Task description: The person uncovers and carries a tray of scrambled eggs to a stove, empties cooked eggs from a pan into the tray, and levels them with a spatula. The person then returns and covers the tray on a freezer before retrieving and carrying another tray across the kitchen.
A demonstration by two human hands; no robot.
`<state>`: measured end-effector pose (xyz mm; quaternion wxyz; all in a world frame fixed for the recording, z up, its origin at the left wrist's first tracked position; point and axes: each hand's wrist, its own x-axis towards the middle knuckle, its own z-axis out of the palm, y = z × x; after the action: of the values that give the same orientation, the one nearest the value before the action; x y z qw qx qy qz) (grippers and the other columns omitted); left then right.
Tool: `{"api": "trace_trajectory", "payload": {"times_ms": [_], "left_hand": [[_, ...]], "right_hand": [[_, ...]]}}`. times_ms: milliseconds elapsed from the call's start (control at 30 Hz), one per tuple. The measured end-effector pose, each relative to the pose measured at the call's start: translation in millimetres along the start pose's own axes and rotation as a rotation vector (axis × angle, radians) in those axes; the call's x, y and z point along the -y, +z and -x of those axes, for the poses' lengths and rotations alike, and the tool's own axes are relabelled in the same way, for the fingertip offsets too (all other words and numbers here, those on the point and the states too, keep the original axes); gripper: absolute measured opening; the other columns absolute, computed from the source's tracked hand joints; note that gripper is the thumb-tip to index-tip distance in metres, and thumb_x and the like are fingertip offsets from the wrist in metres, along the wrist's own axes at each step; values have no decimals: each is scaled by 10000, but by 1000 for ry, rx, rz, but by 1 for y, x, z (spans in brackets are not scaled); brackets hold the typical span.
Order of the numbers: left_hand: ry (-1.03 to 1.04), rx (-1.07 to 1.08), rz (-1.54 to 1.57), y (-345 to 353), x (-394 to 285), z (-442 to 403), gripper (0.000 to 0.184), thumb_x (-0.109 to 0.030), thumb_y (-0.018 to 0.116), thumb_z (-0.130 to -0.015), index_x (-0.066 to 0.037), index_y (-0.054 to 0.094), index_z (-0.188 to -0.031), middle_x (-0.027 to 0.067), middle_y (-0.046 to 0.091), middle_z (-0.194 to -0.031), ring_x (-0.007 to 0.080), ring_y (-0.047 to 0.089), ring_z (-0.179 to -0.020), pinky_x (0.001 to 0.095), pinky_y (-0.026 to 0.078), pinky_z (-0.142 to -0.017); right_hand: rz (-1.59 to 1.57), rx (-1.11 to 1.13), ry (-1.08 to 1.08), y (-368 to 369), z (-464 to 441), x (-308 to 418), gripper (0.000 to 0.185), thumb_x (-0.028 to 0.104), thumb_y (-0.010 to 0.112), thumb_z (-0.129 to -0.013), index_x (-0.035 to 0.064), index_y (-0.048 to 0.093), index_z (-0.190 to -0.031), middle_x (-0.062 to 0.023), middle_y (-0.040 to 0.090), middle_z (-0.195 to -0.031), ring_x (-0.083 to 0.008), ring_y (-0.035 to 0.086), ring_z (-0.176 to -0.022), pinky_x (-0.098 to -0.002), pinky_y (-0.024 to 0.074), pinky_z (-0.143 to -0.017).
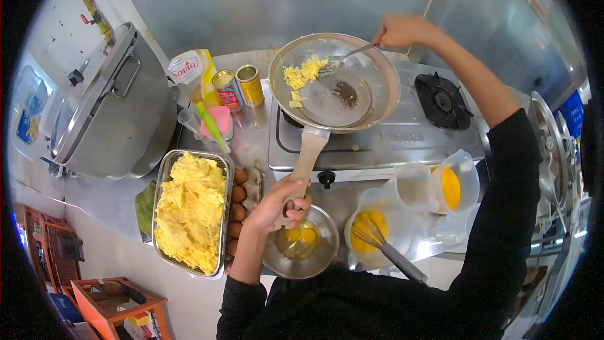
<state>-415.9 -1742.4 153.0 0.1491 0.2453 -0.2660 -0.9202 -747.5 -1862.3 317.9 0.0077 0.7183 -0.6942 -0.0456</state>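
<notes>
Black sleeves (506,195) are framing my nearest view, and just past them a steel bowl (326,223) is holding raw eggs (307,235), yolks whole, so I am judging that portion as not yet beaten. To its right, a whisk (391,250) is leaning in a plastic jug (372,199) of yellow liquid, apparently mixed egg that is waiting uncooked. Leftward, a metal tray (228,182) is carrying a soft yellow heap (190,214), which I am taking for the finished share; brown eggs (238,212) are lying alongside, looking unbroken.

Over the bowl's edge, my left hand (286,204) is gripping the pan handle (311,151), its fingers curling round the lower end. Farther off, the frying pan (314,113) is staying mostly bare above the stove (409,148), with yellow clumps (305,74) sitting toward its far left side; I am reading these as a small, nearly cooked batch. My right hand (402,30) is reaching across the far rim, fingers wrapping narrowly round a fork (348,55) whose tip is meeting the clumps. Left of the pan, two cans (251,91) are standing on the tabletop (251,145).
</notes>
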Motion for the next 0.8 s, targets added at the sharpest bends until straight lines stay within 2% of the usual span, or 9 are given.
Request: {"api": "trace_trajectory", "payload": {"times_ms": [33,133,333,433,533,633,667,800], "left_hand": [[12,-15,-15,2,0,0,233,-280,444,-844,-94,396,-976,-4,354,-600,57,323,-403,216,315,-330],[40,-48,-45,8,4,0,250,-305,458,-836,-102,415,-975,-23,340,-586,40,307,-389,198,296,-314],[52,-62,-30,10,7,-2,232,-285,452,-840,-98,413,-971,-21,343,-587,40,308,-388,205,295,-315],[47,-54,0,7,8,-3,220,-279,441,-847,-100,415,-972,-21,348,-588,41,311,-386,210,294,-315],[55,-43,19,5,9,-4,216,-278,436,-852,-102,417,-975,-22,352,-590,41,311,-382,213,294,-315],[58,-42,28,3,11,-4,216,-280,438,-853,-104,418,-977,-22,353,-590,42,311,-379,214,298,-314],[55,-44,32,3,11,-4,216,-281,439,-853,-105,418,-976,-21,353,-590,42,312,-379,215,299,-314],[64,-18,22,3,10,-4,222,-288,442,-852,-106,419,-975,-16,356,-590,43,320,-378,212,302,-307]], "right_hand": [[66,-55,-6,-2,-3,16,271,109,588,-613,87,662,-872,-129,623,-707,-273,598,-716,-364,457,-615],[264,-222,-245,-14,8,67,242,79,586,-583,96,666,-810,-134,600,-648,-301,593,-697,-385,466,-601],[623,-153,-583,-32,49,120,243,39,606,-575,120,655,-799,-114,602,-685,-303,585,-678,-386,474,-587],[579,-182,-614,-48,69,115,190,52,621,-594,107,642,-775,-109,604,-731,-285,582,-707,-378,467,-618],[388,-308,-560,-59,70,92,185,81,654,-593,106,641,-776,-95,603,-750,-252,580,-748,-357,457,-660],[250,-115,-387,-86,62,73,258,96,680,-584,117,652,-840,-83,602,-769,-227,574,-779,-337,446,-688],[281,-16,-379,-91,53,65,307,93,678,-588,133,659,-892,-72,614,-779,-214,580,-756,-335,449,-650],[205,244,-330,-94,34,48,323,95,682,-576,108,660,-898,-83,627,-772,-183,569,-685,-318,445,-610]]}}
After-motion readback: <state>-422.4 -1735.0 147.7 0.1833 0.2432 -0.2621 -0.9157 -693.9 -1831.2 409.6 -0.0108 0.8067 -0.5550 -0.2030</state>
